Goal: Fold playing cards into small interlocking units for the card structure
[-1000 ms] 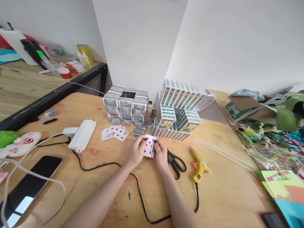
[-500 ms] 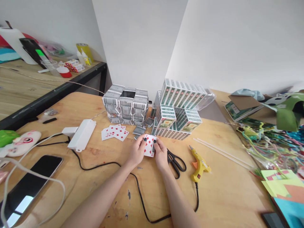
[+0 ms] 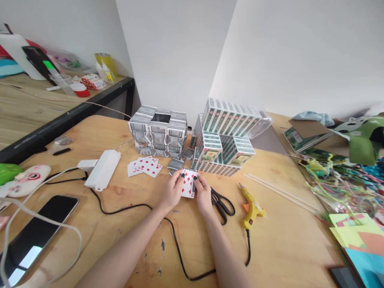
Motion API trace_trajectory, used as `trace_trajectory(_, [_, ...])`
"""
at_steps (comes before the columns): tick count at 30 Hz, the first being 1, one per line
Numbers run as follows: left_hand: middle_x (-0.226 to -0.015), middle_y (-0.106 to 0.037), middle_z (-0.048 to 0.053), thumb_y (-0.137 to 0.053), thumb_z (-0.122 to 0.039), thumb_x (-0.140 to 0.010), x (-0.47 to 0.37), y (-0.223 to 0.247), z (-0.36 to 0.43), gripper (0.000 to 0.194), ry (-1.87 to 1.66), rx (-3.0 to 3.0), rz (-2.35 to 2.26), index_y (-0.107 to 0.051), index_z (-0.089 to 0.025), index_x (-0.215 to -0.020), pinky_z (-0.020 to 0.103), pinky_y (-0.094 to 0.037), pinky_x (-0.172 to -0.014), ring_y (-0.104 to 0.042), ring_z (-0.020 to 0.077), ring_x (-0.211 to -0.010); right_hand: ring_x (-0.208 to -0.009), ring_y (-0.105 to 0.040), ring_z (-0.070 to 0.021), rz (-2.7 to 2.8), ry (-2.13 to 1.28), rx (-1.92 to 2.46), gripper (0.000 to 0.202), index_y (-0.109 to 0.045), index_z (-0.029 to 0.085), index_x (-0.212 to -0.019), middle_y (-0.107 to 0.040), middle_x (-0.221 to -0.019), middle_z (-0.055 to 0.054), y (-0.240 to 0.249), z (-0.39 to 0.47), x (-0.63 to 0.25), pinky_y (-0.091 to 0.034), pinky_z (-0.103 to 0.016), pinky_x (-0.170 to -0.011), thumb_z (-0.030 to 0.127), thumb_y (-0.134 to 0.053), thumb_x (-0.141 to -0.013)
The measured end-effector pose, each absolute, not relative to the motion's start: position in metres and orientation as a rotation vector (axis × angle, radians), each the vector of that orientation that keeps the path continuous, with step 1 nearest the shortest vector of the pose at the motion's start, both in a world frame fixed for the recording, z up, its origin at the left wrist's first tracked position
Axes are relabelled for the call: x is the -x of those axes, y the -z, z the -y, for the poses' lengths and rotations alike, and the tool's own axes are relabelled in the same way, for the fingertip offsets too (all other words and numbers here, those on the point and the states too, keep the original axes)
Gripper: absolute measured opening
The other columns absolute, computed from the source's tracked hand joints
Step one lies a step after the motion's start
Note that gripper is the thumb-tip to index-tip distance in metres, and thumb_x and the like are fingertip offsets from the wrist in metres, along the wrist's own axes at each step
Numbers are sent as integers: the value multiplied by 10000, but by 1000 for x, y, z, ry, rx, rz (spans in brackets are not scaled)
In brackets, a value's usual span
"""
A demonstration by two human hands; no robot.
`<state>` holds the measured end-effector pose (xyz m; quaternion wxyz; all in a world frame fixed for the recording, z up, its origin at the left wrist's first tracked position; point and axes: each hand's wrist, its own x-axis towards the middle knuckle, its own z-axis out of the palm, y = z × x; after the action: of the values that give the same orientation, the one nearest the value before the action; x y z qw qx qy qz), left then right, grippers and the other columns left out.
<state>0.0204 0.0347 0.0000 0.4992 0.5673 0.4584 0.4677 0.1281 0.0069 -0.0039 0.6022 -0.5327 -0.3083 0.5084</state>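
Note:
A seven of diamonds playing card is held face up between both hands above the wooden table. My left hand pinches its left edge, thumb on top. My right hand grips the right side, where a strip of patterned card back shows. Just beyond lie several face-down cards, and to the left several red-suited cards are fanned face up. Behind these stands a block built of folded cards with a rectangular hole in its top. Black-handled scissors rest beside my right hand.
Green-and-white card boxes are stacked at the back. A yellow glue gun and white sticks lie to the right. Left are a white power adapter, a phone and cables. Coloured craft materials crowd the right edge.
My hands and the card stay nearly in place; the card shows slightly more squarely between the thumbs. The view has shifted very slightly.

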Motion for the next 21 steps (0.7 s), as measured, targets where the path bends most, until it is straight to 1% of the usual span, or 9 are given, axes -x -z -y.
trace_trajectory(2, [-896,-606,36,-411,-261,-823,-20,-1,-34,334,-1129,-1386,-1101,-536,-178,-1122,233,-425,-631,-520,128,-693,-635,-543,-149,708,-1184,1229,266,-606,192,-910,-631,-783,-11,4,-7,-128,-450,-252,-579,351,-546,-705])
trace_trajectory(5, [-752,-587,9,-416,-249,-820,-19,-2,-34,395,-1088,-1358,-1089,-488,-188,-1203,217,-400,-535,-466,106,-552,-647,-555,-155,707,-1187,1219,272,-606,195,-918,-641,-806,-14,4,-7,-128,-455,-259,-588,356,-547,-706])
trace_trajectory(6, [-705,-572,-1,-418,-250,-819,-19,-3,-34,389,-1084,-1349,-1089,-492,-186,-1195,214,-388,-509,-445,101,-520,-650,-557,-156,703,-1187,1217,271,-607,197,-917,-642,-806,-13,4,-7,-128,-456,-261,-592,356,-551,-704])
trace_trajectory(8, [-684,-562,-5,-420,-254,-819,-19,-2,-34,358,-1090,-1350,-1093,-515,-177,-1155,211,-379,-494,-438,100,-510,-652,-558,-157,691,-1189,1215,268,-610,198,-912,-641,-795,-9,4,-7,-128,-456,-263,-597,353,-560,-699])
trace_trajectory(15, [-812,-600,19,-416,-257,-829,-20,1,-34,309,-1110,-1338,-1066,-523,-179,-1107,215,-411,-564,-506,118,-622,-641,-543,-145,662,-1208,1207,246,-614,200,-889,-630,-777,4,3,-7,-128,-443,-254,-605,343,-567,-695])
trace_trajectory(21, [-814,-599,21,-411,-237,-822,-19,4,-34,306,-1099,-1346,-1067,-523,-175,-1100,214,-401,-546,-492,113,-601,-633,-511,-138,725,-1174,1220,240,-619,197,-901,-599,-746,9,7,-7,-130,-416,-244,-597,322,-554,-707])
